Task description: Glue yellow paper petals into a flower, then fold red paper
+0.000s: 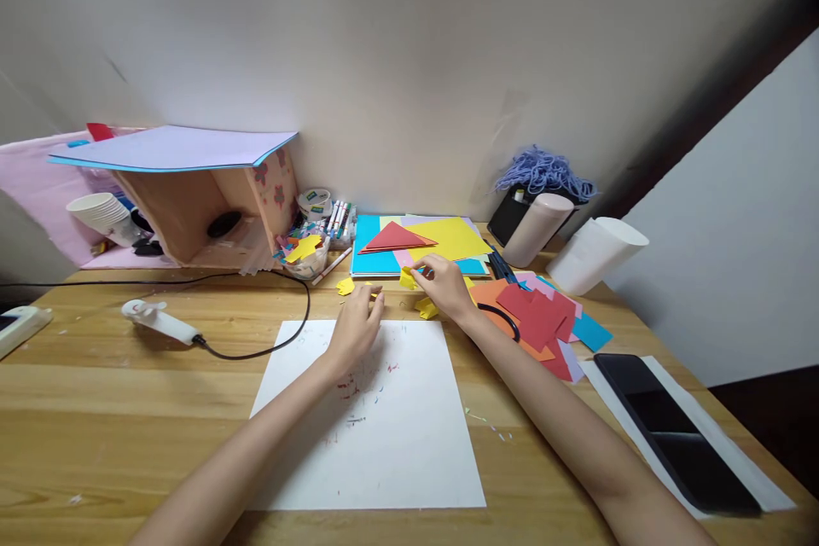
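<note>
My right hand (pixel 444 283) pinches a small yellow paper piece (pixel 407 277) between thumb and fingertips, just beyond the white sheet. Below it lies another yellow paper cutout (pixel 426 308) at the sheet's far edge. My left hand (pixel 357 326) hovers over the upper part of the white sheet (pixel 409 444), fingers loosely bent and apart, with nothing visibly gripped. Close to its fingertips rests a yellow cutout (pixel 345 286); a further bit of yellow shows partly behind the fingers. Coloured smudges mark the white sheet.
Stacked coloured paper (pixel 457 239) with a red folded triangle (pixel 395 236) lies at the back. Right are red and orange scraps (pixel 541 316), a phone (pixel 671 426) and paper rolls (pixel 595 256). Left are a box (pixel 192 213), markers (pixel 340 218) and a black cable (pixel 256 356).
</note>
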Action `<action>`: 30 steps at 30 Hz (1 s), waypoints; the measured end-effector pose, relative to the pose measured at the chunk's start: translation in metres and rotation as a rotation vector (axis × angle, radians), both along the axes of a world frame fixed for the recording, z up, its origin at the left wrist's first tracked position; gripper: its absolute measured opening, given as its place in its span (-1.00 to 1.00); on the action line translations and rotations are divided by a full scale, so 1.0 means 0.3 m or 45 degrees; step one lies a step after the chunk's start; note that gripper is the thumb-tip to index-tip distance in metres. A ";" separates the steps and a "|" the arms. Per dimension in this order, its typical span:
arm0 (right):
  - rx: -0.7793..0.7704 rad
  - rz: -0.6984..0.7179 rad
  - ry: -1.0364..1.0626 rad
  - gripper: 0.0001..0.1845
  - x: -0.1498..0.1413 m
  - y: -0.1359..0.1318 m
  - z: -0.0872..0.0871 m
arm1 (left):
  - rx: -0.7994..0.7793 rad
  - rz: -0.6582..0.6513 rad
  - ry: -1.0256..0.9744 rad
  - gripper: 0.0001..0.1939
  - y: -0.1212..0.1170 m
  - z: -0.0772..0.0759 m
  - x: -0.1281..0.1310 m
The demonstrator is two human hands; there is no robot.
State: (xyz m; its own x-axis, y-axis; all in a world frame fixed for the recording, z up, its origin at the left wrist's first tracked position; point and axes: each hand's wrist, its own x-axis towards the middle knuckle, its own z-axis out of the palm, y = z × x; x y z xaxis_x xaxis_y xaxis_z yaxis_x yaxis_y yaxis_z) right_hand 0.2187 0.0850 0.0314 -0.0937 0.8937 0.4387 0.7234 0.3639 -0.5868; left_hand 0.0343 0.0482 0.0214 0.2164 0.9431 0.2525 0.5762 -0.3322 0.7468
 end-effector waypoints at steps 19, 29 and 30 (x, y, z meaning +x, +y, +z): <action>-0.496 0.721 0.480 -0.77 -0.726 -0.093 -0.061 | -0.440 0.864 -0.987 -0.61 -0.294 -0.039 -0.658; -0.333 0.708 0.153 -0.57 -1.190 -0.086 -0.154 | -0.174 1.329 -0.913 -0.77 -0.334 -0.075 -0.955; -0.308 0.688 0.120 -0.60 -1.219 -0.080 -0.152 | -0.166 1.334 -0.910 -0.77 -0.333 -0.079 -0.960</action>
State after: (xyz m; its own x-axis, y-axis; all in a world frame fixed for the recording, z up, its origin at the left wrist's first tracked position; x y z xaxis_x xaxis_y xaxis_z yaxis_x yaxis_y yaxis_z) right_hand -0.1470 0.0611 -0.0143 -0.5334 0.8059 0.2571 0.4140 0.5137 -0.7515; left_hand -0.2537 -0.0518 -0.0023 -0.7889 0.6060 -0.1023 -0.0247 0.1351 0.9905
